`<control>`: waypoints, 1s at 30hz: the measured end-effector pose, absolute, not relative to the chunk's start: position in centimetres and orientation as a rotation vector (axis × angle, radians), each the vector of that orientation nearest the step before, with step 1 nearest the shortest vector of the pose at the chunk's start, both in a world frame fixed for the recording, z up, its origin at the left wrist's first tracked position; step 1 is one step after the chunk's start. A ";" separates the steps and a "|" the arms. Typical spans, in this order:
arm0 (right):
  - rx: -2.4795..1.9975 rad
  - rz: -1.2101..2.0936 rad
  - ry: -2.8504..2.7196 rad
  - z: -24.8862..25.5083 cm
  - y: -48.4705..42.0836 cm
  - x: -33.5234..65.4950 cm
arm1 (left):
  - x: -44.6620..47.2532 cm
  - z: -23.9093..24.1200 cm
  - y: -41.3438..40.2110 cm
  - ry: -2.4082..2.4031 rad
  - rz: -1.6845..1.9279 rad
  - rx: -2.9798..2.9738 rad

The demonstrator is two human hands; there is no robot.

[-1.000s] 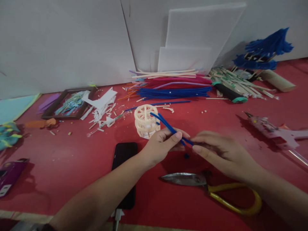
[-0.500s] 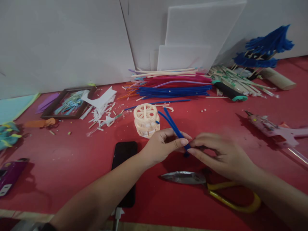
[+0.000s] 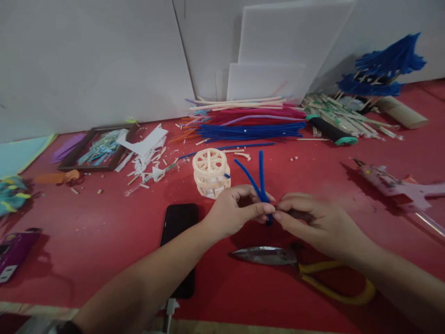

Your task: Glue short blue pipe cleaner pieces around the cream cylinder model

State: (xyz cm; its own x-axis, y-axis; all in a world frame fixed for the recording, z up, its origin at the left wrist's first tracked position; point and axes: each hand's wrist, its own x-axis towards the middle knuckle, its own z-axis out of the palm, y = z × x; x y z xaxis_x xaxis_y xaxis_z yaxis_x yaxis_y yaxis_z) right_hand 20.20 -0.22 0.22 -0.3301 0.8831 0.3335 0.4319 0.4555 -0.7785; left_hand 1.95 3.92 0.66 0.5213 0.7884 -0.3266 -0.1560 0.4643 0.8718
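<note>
Red worktop (image 3: 86,222) against a white wall, with white foam boards (image 3: 285,46) leaning at the back. The landmark is a small stick wheel (image 3: 211,172), a pale cage built of wooden sticks, standing upright mid-worktop.

The left hand (image 3: 232,211) is just in front of the wheel and to its right. Its thumb and forefinger are pinched on the bottom bend of a blue pipe cleaner (image 3: 259,178). The right hand (image 3: 320,225) is further right of the wheel, its fingertips pinched on the same bend and meeting the left fingertips. The pipe cleaner is folded into a V. Both arms of the V point up and away, just right of the wheel and clear of it.

- A dark phone (image 3: 179,232) lies flat in front of the wheel, slightly left.
- Scissors (image 3: 264,255) with yellow handles lie in front of the wheel and to its right, below both hands.
- A pile of pipe cleaners (image 3: 250,125), blue, pink and cream, lies behind the wheel.
- A glue gun (image 3: 392,185) lies far right of the wheel.
- A picture frame (image 3: 99,148) with paper scraps lies left of the wheel.
</note>
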 end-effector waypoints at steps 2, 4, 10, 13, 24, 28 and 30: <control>-1.114 0.772 -1.951 0.1 -0.2 20.3 | 1.9 0.7 3.9 0.830 0.675 0.885; -1.108 0.778 -1.969 0.0 -0.2 20.3 | 1.9 0.8 3.9 0.832 0.676 0.874; -1.057 0.746 -1.998 0.1 -0.2 20.2 | 2.0 0.7 3.9 0.843 0.666 0.920; -1.047 0.712 -2.031 0.3 -0.2 20.1 | 2.0 0.7 3.9 0.852 0.652 0.925; -1.029 0.319 -2.166 -0.2 -0.2 21.0 | 1.7 1.0 3.8 0.853 0.654 0.837; -1.020 0.308 -2.179 -0.2 -0.4 20.8 | 1.8 1.0 3.8 0.854 0.653 0.835; -1.033 0.353 -2.160 -0.2 -0.4 20.7 | 1.8 0.9 3.8 0.854 0.659 0.836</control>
